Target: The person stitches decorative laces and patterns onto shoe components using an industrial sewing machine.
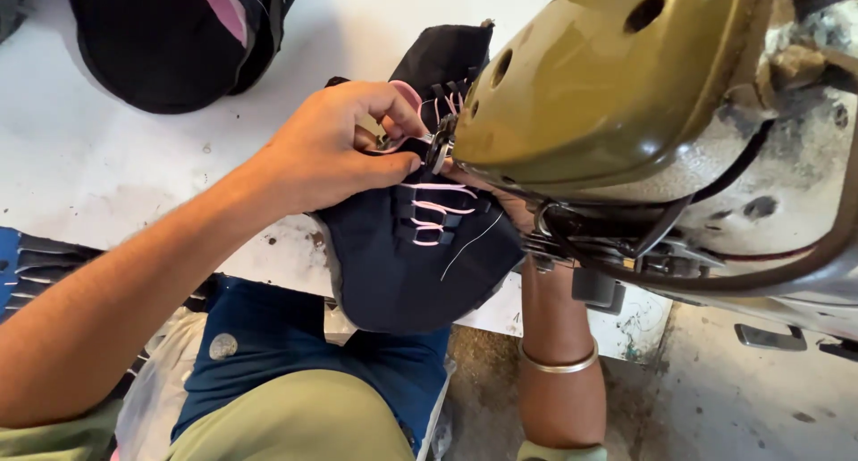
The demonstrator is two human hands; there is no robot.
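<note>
A dark navy shoe upper with pink laces and black lace loops lies under the head of an olive-green sewing machine. My left hand pinches the upper's edge right at the presser foot, fingers closed on the fabric. My right hand is mostly hidden under the machine head; only part of it shows against the upper's right side, and the forearm below wears a metal bangle. Whether the right fingers grip the fabric is not visible.
The white work table has a worn front edge. A pile of dark shoe uppers with a pink stripe sits at the back left. Blue fabric lies in my lap. A stained concrete floor shows at the right.
</note>
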